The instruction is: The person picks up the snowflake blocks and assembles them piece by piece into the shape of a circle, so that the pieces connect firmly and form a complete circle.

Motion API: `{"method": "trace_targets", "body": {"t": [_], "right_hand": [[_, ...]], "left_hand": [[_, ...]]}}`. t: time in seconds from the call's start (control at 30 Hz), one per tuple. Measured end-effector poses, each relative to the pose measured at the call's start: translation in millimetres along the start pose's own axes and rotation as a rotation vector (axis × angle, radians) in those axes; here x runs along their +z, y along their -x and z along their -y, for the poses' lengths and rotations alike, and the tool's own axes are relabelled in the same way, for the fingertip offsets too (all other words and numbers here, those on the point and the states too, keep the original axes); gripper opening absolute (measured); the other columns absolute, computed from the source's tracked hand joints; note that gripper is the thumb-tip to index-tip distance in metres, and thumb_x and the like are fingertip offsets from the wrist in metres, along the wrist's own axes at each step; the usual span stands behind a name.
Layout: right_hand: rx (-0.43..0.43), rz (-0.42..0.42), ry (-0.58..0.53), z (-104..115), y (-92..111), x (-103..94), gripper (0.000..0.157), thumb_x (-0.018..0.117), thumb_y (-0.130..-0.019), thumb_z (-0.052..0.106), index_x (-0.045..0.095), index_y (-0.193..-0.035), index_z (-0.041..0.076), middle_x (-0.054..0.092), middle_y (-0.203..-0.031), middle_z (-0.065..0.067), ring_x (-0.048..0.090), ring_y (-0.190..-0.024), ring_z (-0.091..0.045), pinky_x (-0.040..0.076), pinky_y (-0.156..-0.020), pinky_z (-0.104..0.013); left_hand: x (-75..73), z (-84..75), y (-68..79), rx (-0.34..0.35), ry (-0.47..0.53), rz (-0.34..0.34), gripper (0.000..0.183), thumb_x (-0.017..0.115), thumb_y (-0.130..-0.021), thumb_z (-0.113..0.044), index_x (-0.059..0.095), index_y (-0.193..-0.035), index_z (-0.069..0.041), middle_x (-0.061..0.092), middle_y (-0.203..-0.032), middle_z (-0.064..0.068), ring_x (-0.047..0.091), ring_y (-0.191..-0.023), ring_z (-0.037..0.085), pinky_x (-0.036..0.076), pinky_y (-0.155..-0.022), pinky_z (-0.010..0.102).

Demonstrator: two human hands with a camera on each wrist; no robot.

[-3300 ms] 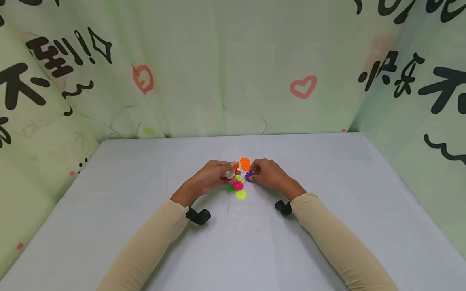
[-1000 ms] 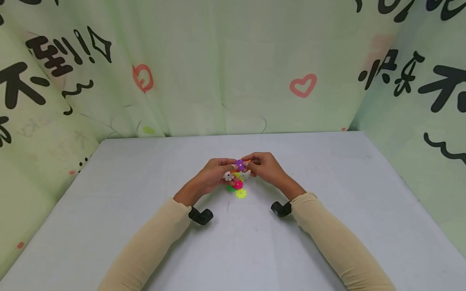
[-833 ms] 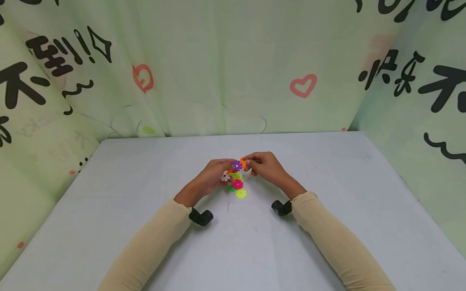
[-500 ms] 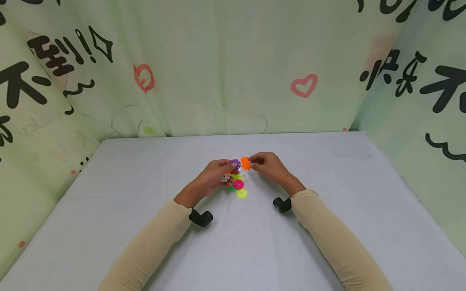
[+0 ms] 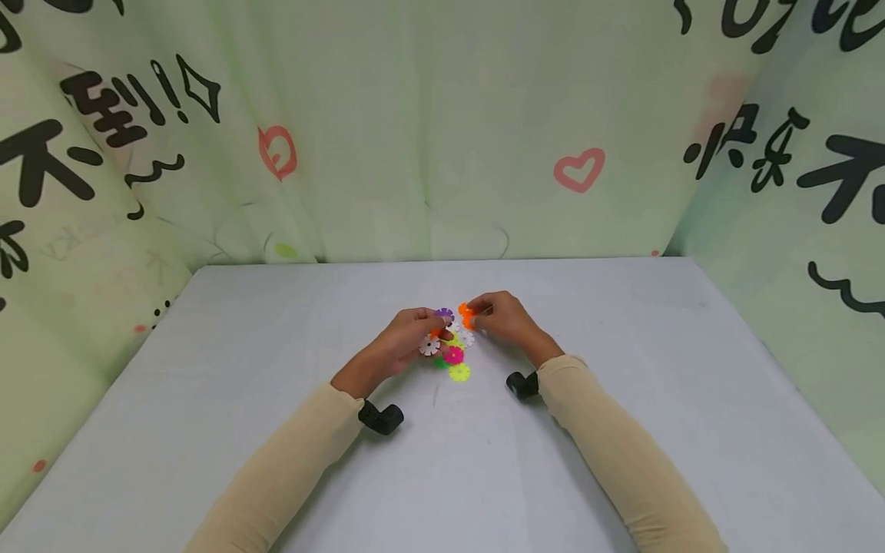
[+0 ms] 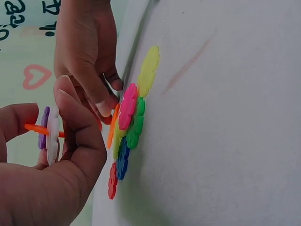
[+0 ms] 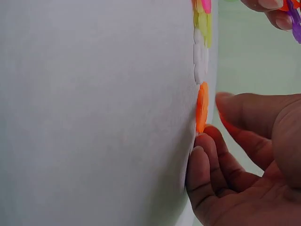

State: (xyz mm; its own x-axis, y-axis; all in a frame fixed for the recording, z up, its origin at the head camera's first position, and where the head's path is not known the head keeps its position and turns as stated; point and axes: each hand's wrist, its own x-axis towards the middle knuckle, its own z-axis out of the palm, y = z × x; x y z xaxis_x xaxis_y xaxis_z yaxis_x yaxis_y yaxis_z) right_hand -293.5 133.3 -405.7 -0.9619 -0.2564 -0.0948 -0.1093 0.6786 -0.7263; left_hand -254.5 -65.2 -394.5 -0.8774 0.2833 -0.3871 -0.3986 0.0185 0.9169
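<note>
Between thumb and fingers, my left hand (image 5: 404, 338) holds a small cluster of notched plastic snowflake discs. A purple disc (image 6: 43, 127) and a white disc (image 6: 53, 134) stand face to face in it, with an orange disc (image 6: 36, 128) crossing them. My right hand (image 5: 508, 319) is at the orange discs (image 7: 202, 108) on the table. Its fingertips touch their edge, while the thumb stands slightly off them in the right wrist view. Beside the hands lie a pink disc (image 5: 453, 355), a yellow disc (image 5: 459, 372), a green disc (image 6: 136, 125) and white discs (image 7: 200, 56).
A blue disc (image 6: 123, 157) and a red disc (image 6: 112, 181) lie in the same pile, hidden from the head view. The white table (image 5: 622, 430) spreads around it. Printed curtains (image 5: 484, 153) enclose the table's back and sides.
The purple disc, at my right hand's fingers earlier, is now part of the left hand's cluster. My right hand has gone from that cluster back to the orange discs on the right.
</note>
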Motion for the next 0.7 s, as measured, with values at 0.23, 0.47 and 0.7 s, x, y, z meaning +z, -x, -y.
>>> {"method": "trace_targets", "body": {"t": [0.23,0.47,0.7], "right_hand": [[0.029,0.020,0.112,-0.8,-6.9,5.1,0.031,0.069,-0.089,0.008,0.066,-0.118,0.000,0.062,-0.114,-0.014,0.054,-0.103,-0.029,0.046,-0.095,-0.039],[0.051,0.012,0.153,1.5,-6.8,4.4,0.032,0.072,-0.088,0.010,0.063,-0.117,0.001,0.057,-0.104,-0.013,0.051,-0.097,-0.028,0.047,-0.089,-0.037],[-0.009,-0.015,0.110,-1.1,0.1,-3.1,0.018,0.067,-0.087,0.004,0.066,-0.105,0.002,0.061,-0.096,-0.010,0.054,-0.090,-0.025,0.049,-0.082,-0.034]], "left_hand": [[2.4,-1.4,3.0,-0.008,-0.012,0.011,0.024,0.057,-0.100,-0.019,0.056,-0.115,-0.001,0.061,-0.095,0.012,0.058,-0.064,0.017,0.052,-0.060,0.024],[0.7,-1.7,1.4,-0.007,-0.014,0.002,0.029,0.053,-0.101,-0.019,0.054,-0.126,-0.005,0.058,-0.094,0.010,0.050,-0.057,0.016,0.045,-0.052,0.021],[-0.8,0.2,-0.2,-0.008,-0.020,0.030,0.036,0.047,-0.104,-0.028,0.051,-0.125,0.001,0.051,-0.084,0.007,0.046,-0.054,0.015,0.041,-0.049,0.021]]}}
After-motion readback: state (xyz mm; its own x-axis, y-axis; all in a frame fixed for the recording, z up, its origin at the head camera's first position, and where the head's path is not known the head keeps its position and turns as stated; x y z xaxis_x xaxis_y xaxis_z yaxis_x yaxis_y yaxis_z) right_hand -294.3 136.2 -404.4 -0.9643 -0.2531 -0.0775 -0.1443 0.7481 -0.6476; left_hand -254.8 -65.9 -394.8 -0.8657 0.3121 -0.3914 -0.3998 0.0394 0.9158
